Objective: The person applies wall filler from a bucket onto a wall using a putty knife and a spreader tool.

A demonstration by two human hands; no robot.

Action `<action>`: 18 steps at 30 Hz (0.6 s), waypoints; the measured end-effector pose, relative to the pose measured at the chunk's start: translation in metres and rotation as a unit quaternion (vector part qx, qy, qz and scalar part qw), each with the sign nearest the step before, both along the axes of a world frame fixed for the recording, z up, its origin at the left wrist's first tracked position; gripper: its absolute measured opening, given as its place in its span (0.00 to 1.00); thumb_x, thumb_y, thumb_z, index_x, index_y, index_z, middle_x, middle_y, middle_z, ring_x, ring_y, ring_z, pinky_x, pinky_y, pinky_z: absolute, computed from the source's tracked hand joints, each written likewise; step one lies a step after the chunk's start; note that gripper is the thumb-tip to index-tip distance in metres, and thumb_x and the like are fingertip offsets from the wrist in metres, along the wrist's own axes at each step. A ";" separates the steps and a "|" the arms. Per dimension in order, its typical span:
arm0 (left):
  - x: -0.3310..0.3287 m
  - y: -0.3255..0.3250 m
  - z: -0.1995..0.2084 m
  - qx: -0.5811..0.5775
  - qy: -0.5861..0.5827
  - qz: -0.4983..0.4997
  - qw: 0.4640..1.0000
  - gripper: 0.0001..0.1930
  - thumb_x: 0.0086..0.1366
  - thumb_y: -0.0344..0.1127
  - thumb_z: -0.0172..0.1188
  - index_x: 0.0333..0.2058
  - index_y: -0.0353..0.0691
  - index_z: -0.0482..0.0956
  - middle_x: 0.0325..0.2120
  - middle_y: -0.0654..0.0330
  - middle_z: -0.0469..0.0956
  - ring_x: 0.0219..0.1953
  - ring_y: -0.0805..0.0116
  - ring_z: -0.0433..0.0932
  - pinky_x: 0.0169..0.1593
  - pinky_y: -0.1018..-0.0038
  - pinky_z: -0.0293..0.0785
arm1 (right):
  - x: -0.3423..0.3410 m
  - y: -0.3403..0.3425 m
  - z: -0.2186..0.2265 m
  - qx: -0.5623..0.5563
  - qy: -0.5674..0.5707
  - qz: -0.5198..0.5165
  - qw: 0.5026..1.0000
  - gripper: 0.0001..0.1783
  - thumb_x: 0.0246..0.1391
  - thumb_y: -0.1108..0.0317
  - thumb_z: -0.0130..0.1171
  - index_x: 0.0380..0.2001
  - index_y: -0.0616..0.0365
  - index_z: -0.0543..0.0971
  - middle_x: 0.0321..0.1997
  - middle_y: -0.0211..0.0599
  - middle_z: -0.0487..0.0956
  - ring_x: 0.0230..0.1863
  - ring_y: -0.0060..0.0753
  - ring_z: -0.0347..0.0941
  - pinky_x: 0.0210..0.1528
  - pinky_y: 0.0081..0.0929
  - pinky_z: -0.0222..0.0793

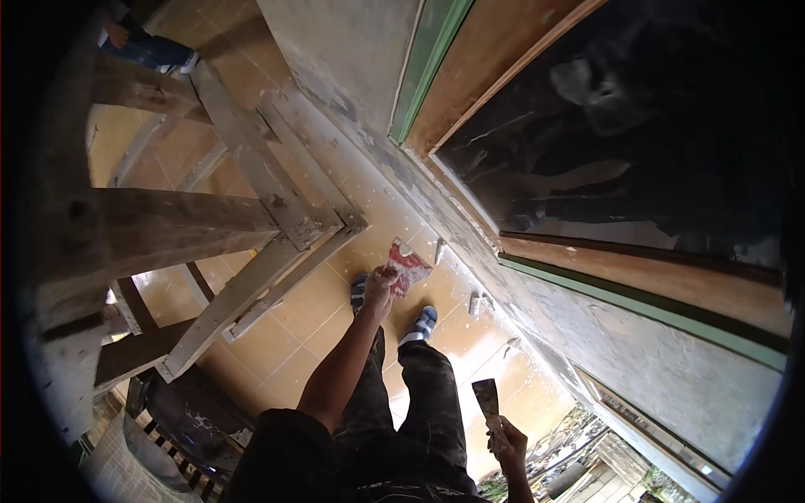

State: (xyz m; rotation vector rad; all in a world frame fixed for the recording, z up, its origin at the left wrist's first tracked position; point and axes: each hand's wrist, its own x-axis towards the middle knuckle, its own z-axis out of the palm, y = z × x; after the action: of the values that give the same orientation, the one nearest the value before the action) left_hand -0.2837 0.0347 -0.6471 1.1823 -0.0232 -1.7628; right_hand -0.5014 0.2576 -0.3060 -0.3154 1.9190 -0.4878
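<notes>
Our left hand (381, 286): clamped on one red, white-smeared spreader (409, 265); our right hand (510, 445), well apart: gripping one putty knife (485, 397).

Nothing readable anywhere right now! Small pale marks (394, 485) show on the wearer's dark cloth clothing (285, 457) at the near edge, too small to make out; over on the flat, white-smeared red piece (409, 267), farther off, no legible lettering.
</notes>
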 end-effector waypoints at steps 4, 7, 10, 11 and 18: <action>-0.044 -0.063 -0.080 0.013 -0.129 0.006 0.992 0.03 0.57 0.26 0.60 0.31 0.38 0.78 0.24 0.72 0.71 0.24 0.82 0.67 0.27 0.83 0.64 | -0.024 0.001 -0.033 0.081 0.009 -0.019 0.996 0.14 0.59 0.61 0.55 0.37 0.63 0.78 0.20 0.24 0.70 0.18 0.10 0.63 0.20 0.12 0.56; -0.048 -0.113 -0.142 -0.049 -0.249 0.052 0.966 0.09 0.60 0.27 0.57 0.39 0.34 0.79 0.25 0.69 0.75 0.26 0.80 0.70 0.31 0.80 0.68 | -0.036 -0.015 -0.054 0.161 0.032 0.015 0.986 0.13 0.59 0.62 0.55 0.36 0.63 0.78 0.19 0.25 0.70 0.16 0.11 0.63 0.18 0.13 0.56; -0.060 -0.163 -0.182 -0.130 -0.389 0.103 0.906 0.14 0.63 0.29 0.53 0.47 0.34 0.76 0.32 0.58 0.82 0.30 0.76 0.75 0.36 0.77 0.71 | -0.077 0.056 -0.097 0.127 0.063 -0.038 0.989 0.14 0.57 0.75 0.54 0.47 0.65 0.74 0.22 0.28 0.73 0.15 0.14 0.62 0.14 0.13 0.55; -0.064 -0.177 -0.189 -0.132 -0.426 0.113 0.888 0.15 0.63 0.29 0.51 0.48 0.34 0.76 0.33 0.52 0.81 0.30 0.74 0.76 0.36 0.76 0.71 | -0.093 0.078 -0.109 0.105 0.052 -0.020 0.993 0.14 0.58 0.72 0.55 0.47 0.63 0.76 0.22 0.29 0.74 0.14 0.13 0.61 0.14 0.13 0.55; -0.165 -0.113 -0.140 -0.124 -0.436 -0.174 0.874 0.23 0.57 0.25 0.49 0.53 0.40 0.72 0.29 0.44 0.79 0.27 0.55 0.78 0.34 0.69 0.71 | -0.108 0.049 -0.101 0.149 0.036 -0.030 0.988 0.14 0.60 0.67 0.54 0.46 0.62 0.76 0.19 0.27 0.72 0.12 0.13 0.58 0.13 0.12 0.51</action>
State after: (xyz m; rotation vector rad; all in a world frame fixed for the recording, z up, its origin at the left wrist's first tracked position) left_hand -0.4488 -0.0786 -0.7874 1.7549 -1.0213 -1.3050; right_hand -0.6094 0.3070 -0.4067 -0.0812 2.0422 -0.2257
